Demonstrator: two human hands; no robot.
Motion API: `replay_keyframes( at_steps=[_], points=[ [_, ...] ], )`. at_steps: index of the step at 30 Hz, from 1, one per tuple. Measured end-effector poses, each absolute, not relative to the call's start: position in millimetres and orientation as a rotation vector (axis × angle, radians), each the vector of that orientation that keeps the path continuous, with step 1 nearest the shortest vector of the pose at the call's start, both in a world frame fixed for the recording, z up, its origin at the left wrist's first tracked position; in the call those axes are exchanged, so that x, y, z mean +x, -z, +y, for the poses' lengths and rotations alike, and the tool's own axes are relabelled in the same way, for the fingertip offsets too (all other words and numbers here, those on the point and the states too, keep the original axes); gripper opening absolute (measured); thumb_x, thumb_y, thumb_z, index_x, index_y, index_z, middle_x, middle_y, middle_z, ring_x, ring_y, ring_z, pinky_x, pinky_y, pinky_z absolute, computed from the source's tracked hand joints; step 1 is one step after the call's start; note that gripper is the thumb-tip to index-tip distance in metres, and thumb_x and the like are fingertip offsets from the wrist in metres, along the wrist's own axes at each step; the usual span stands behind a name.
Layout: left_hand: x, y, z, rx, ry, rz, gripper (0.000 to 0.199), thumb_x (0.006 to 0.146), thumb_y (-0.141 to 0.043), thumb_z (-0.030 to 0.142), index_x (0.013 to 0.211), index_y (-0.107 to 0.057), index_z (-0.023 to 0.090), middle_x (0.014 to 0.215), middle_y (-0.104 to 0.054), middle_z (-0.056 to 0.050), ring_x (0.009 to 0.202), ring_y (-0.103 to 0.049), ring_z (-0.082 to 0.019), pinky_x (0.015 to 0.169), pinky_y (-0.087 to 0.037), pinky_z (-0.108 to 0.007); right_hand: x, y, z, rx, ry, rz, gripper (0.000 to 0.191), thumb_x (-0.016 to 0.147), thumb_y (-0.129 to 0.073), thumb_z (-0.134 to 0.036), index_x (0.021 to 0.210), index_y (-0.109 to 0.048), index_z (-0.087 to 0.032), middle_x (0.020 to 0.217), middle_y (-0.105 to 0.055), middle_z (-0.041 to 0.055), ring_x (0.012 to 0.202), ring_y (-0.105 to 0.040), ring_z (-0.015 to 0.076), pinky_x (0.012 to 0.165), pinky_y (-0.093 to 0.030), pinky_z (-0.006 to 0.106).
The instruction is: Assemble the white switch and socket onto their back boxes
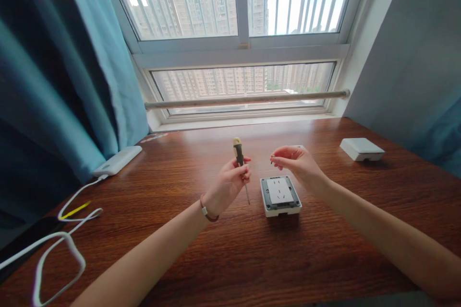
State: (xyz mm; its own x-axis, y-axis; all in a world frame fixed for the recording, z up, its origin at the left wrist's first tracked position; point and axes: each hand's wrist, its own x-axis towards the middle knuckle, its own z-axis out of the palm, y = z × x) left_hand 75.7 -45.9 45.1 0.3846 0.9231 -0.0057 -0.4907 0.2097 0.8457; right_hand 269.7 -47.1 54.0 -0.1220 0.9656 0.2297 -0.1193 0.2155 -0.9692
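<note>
My left hand is closed round a screwdriver with a dark and pale yellow handle; its thin shaft points down toward the table. Between the thumb and fingertips of my right hand is a small dark screw, pinched above the back of the socket box. That wall socket, a white box with a grey frame and a white slotted face, lies face up on the table between my hands. Neither hand touches it. Part of a white object shows behind my right hand, mostly hidden.
On the brown wooden table, another white box sits at the right. A white device with a white cable lies at the left, near a yellow strip and a blue curtain. A window stands behind the table.
</note>
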Motion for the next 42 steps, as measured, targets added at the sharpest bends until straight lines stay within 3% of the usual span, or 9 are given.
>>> replay_keyframes(
  at_steps=[3,7,16,26,42],
  points=[
    [75,-42,-43,0.769,-1.091,0.567,0.019,0.066,-0.065,0.006,0.082,-0.059,0.012,0.079,-0.06,-0.003,0.077,-0.059,-0.011,0.072,-0.047,-0.022,294,-40,-53,-1.054,-1.074,-1.387,0.016,0.061,-0.073,-0.03,0.071,-0.069,-0.018,0.067,-0.067,0.0021,0.061,-0.056,0.0136,0.058,-0.042,0.027],
    [82,-42,-36,0.825,-1.125,0.567,0.015,0.067,-0.067,0.008,0.081,-0.062,0.011,0.088,-0.065,-0.005,0.096,-0.06,-0.016,0.092,-0.043,-0.028,319,-7,-64,-1.132,-1.092,-1.471,0.016,0.066,-0.069,-0.032,0.072,-0.071,-0.017,0.074,-0.069,0.004,0.071,-0.06,0.0172,0.069,-0.044,0.029],
    [116,-74,-3,1.132,-0.975,0.566,0.019,0.069,-0.069,0.016,0.086,-0.063,0.01,0.093,-0.068,-0.009,0.082,-0.065,-0.015,0.083,-0.048,-0.029,326,21,-56,-1.149,-1.108,-1.509,0.017,0.066,-0.069,-0.032,0.076,-0.072,-0.018,0.078,-0.071,0.004,0.076,-0.062,0.0189,0.073,-0.047,0.03],
    [130,-54,-22,1.2,-0.907,0.538,0.017,0.07,-0.067,0.017,0.083,-0.059,0.012,0.082,-0.066,-0.005,0.077,-0.062,-0.014,0.079,-0.049,-0.031,327,23,-57,-1.066,-1.044,-1.62,0.013,0.066,-0.071,-0.031,0.07,-0.071,-0.019,0.074,-0.063,0.0021,0.069,-0.057,0.0146,0.062,-0.045,0.025],
    [126,-57,-22,1.322,-0.897,0.542,0.016,0.071,-0.066,0.018,0.084,-0.059,0.011,0.082,-0.065,-0.006,0.077,-0.062,-0.015,0.08,-0.049,-0.033,327,18,-60,-1.088,-1.057,-1.631,0.013,0.066,-0.071,-0.031,0.071,-0.071,-0.019,0.077,-0.062,0.0028,0.07,-0.057,0.0151,0.061,-0.046,0.026]
  ],
)
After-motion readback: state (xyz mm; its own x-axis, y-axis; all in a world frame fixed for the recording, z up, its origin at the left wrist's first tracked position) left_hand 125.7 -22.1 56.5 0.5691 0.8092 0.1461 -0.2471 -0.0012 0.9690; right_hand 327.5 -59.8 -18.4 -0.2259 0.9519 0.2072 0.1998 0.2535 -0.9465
